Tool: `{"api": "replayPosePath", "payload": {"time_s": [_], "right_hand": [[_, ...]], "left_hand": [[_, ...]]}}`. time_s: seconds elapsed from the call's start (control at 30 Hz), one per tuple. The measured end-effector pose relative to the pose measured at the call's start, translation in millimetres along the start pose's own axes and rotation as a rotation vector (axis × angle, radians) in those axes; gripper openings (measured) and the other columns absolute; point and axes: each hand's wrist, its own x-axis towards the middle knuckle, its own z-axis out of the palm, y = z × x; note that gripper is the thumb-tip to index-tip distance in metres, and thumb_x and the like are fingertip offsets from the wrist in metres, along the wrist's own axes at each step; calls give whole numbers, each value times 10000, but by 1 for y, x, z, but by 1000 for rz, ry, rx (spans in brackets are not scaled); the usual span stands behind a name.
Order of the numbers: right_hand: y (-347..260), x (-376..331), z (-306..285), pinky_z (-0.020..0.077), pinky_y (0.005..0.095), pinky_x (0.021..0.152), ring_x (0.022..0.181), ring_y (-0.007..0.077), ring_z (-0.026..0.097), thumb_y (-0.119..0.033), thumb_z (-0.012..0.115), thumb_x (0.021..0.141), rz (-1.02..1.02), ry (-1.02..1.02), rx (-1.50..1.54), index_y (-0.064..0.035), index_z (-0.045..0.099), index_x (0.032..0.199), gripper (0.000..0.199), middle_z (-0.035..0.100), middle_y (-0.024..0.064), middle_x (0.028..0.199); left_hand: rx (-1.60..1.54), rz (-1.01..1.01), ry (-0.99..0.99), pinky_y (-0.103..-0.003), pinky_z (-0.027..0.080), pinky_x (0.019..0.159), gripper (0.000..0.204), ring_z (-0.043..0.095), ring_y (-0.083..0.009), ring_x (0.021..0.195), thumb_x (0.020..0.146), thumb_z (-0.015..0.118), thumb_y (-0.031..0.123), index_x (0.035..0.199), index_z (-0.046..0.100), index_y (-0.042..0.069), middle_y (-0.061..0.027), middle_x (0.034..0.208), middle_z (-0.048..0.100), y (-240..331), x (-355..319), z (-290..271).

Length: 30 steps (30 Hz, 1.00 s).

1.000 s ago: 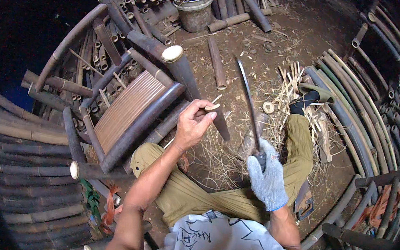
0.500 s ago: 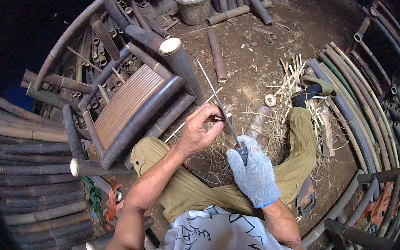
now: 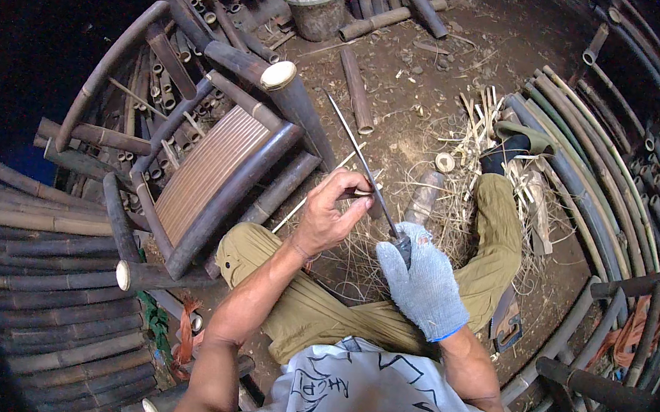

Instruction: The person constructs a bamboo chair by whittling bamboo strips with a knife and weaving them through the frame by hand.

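In my gloved right hand [image 3: 425, 283] is the dark handle of a long, thin knife [image 3: 356, 151]. Its narrow blade points away from me, up and to the left. My bare left hand [image 3: 333, 212] is curled beside the blade, thumb and fingers drawn together. A pale sliver shows near those fingertips, but what they pinch is too small to make out. Beneath the hands, thin shavings [image 3: 356, 266] litter the ground between my bent legs. A short bamboo piece [image 3: 424, 198] lies just beyond the glove.
A bamboo chair [image 3: 213, 158] with a slatted seat stands on the left. Long bamboo poles [image 3: 581, 168] lie to the right. Near my right leg rests a handsaw [image 3: 506, 328]. Farther off are a bucket [image 3: 318, 15] and a loose bamboo length [image 3: 356, 92].
My right hand has shifted slightly down and to the right with the knife, drawing the blade a little back. My left hand has barely moved.
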Motion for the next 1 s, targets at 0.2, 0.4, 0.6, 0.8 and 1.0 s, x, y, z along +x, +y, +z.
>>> {"api": "replayPosePath", "payload": {"time_s": [0.2, 0.4, 0.6, 0.8, 1.0], "right_hand": [[1, 3, -11, 508, 514, 612, 730, 451, 644, -349, 594, 952, 13, -1, -28, -47, 560, 983, 305, 636, 238, 740], [0, 9, -11, 504, 518, 599, 729, 457, 641, -348, 589, 953, 27, 30, -93, -35, 559, 951, 315, 632, 245, 728], [-6, 13, -1, 501, 533, 643, 771, 464, 642, -344, 570, 962, -22, 27, -77, -24, 561, 941, 320, 644, 256, 759], [12, 30, -2, 496, 520, 674, 804, 467, 639, -349, 576, 952, -12, -6, -78, 2, 565, 900, 355, 642, 271, 777], [20, 64, -20, 497, 494, 673, 780, 450, 646, -354, 615, 916, -21, 23, -72, 12, 576, 874, 371, 632, 272, 756]], "left_hand": [[418, -186, -86, -324, 510, 902, 283, 639, -189, 1026, 856, 690, 38, 1114, 576, 25, -111, 1098, 626, 36, 14, -16], [496, 480, 220, -353, 454, 971, 307, 627, -230, 1084, 893, 649, 155, 1159, 641, 1, -132, 1119, 679, 155, 98, -56], [727, 743, -70, -515, 329, 1102, 368, 634, -265, 1090, 974, 514, 364, 1085, 685, 57, -105, 1089, 687, 121, 128, -10], [589, 383, -185, -475, 381, 1061, 382, 595, -297, 1131, 977, 506, 375, 1119, 658, 54, -137, 1111, 663, 26, 121, 16], [486, -97, -213, -373, 539, 766, 199, 674, -252, 827, 857, 637, 108, 1024, 613, 2, -149, 946, 663, 38, 89, -22]]}}
